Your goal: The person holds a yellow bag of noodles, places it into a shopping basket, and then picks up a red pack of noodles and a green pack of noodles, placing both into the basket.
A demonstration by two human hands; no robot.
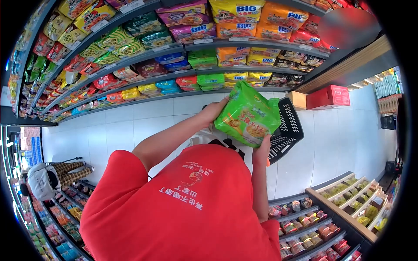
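Green instant-noodle multipack (249, 115) right of frame centre, gripped at both ends: left hand (214, 112) clamped on its upper-left edge, right hand (262, 151) curled under its lower corner. Black shopping basket (287, 130) just behind; stocked noodle shelves (174, 48) across the top.

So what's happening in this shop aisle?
A person in a red shirt holds a green multipack of instant noodles in both hands, left hand at its upper edge and right hand underneath. A black shopping basket sits just behind it. Noodle packs fill the shelves; another person crouches farther down the aisle.
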